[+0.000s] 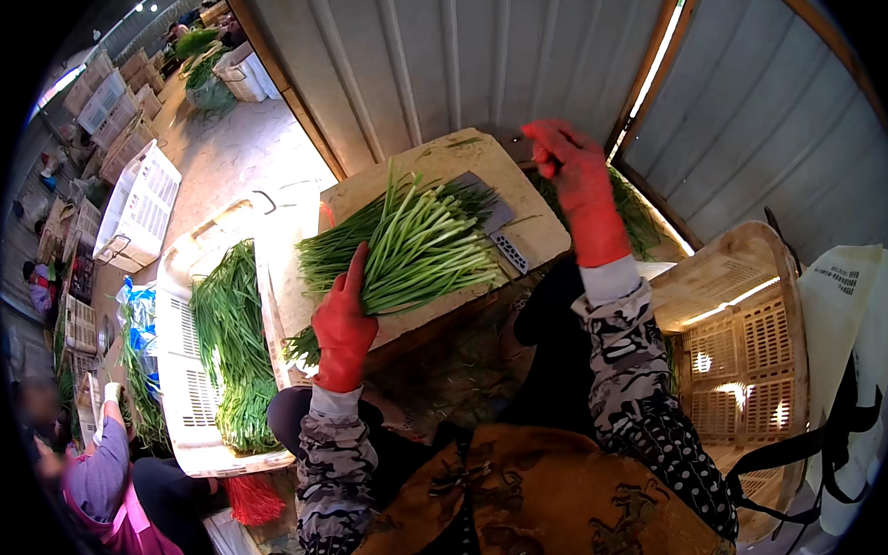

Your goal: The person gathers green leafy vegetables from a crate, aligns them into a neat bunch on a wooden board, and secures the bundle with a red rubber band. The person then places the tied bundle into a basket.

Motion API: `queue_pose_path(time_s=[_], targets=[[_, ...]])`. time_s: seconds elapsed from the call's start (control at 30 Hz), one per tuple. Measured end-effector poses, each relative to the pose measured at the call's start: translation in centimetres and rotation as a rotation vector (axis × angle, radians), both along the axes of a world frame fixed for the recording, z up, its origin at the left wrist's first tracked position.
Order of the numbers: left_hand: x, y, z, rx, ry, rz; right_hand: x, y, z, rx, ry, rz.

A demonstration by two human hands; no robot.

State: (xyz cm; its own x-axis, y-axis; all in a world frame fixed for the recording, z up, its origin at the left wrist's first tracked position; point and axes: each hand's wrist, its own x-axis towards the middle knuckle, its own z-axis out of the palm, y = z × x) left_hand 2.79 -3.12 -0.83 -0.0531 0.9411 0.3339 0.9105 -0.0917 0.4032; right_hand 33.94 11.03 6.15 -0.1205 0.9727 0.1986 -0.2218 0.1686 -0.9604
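A thick bundle of garlic chives (423, 240) lies across a pale, worn board (448, 156), with its light stems toward the right. My left hand (343, 325), in a red rubber glove, is at the bundle's near left side. Its index finger points up along the leaves and its thumb stands apart. My right hand (569, 161), gloved the same way, is raised past the board's far right corner. Its fingers are curled, and whether they hold anything is hidden. A cleaver (509, 252) with a perforated handle lies on the board, its blade partly covered by chives.
Left of the board stands a white plastic crate (185, 342) of chives (237, 329), with a red string bundle (253, 498) below it. A co-worker (107, 478) sits at lower left. On the right is another crate (749, 361). Corrugated metal panels (459, 58) rise behind the board.
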Motion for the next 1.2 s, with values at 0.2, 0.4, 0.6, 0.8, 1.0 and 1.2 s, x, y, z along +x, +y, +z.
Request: queue_pose_path(time_s=[0.2,0.4,0.6,0.8,1.0,1.2], targets=[[0.3,0.1,0.0,0.09,-0.086,-0.11,-4.9,-3.6,1.7,0.552,-0.553,0.153],[-0.1,-0.3,-0.1,-0.007,-0.137,-0.18,-7.4,-3.0,0.6,0.266,-0.612,0.318],[0.3,0.1,-0.8,0.048,-0.281,-0.069,-4.7,-4.0,3.3,0.097,-0.326,-0.094],[0.1,0.1,-0.5,0.105,-0.231,0.108,-6.1,-9.1,1.3,0.427,-0.593,-0.194],[-0.1,0.2,-1.0,0.23,-0.149,0.114,-8.7,-8.1,-1.9,0.405,-0.831,-0.259],[-0.4,0.4,-1.4,0.204,-0.087,0.164,-9.4,-7.3,-3.7,0.434,-0.803,-0.298]])
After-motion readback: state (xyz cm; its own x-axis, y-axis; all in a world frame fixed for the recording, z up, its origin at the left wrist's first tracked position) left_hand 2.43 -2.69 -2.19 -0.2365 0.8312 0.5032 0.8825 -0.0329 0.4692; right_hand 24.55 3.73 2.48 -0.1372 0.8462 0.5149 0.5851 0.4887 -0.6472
